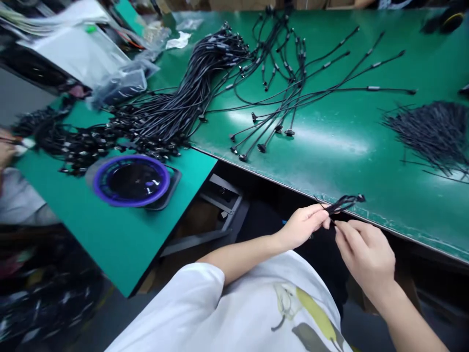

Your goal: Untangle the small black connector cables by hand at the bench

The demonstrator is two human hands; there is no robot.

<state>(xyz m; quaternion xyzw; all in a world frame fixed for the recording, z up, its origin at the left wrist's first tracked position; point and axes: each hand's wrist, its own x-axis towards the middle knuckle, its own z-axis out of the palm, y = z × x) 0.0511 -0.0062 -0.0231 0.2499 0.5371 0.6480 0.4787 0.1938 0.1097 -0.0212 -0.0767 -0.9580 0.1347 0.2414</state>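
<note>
Head view, person at bench: left hand (302,227) holds a short black cable (342,203) in a tight pinch, the doubled strands running out beyond the pinch and ending in a small dark connector, just above the front edge of the green bench mat (366,161). Right hand (366,256) curls in close beside the left, nearly meeting it at the cable; contact is hard to confirm, so cannot tell whether it clamps the strands or only hovers at them. Judged handling note: a short pinch near the strands should give the best control, with the wrist relaxed and the strands kept untwisted. Ahead of both hands, loose black cables with inline moulded joints (293,98) fan across the mat; ahead and left of the left hand sits a dense heap of black cables (164,112). Ahead and right of the right hand lies a tuft of thin black wires (432,132). Left of the left hand, a round fixture with a purple ring (132,181) rests on a teal mat (110,239), and a co-worker's hand (5,149) shows at the far left
</note>
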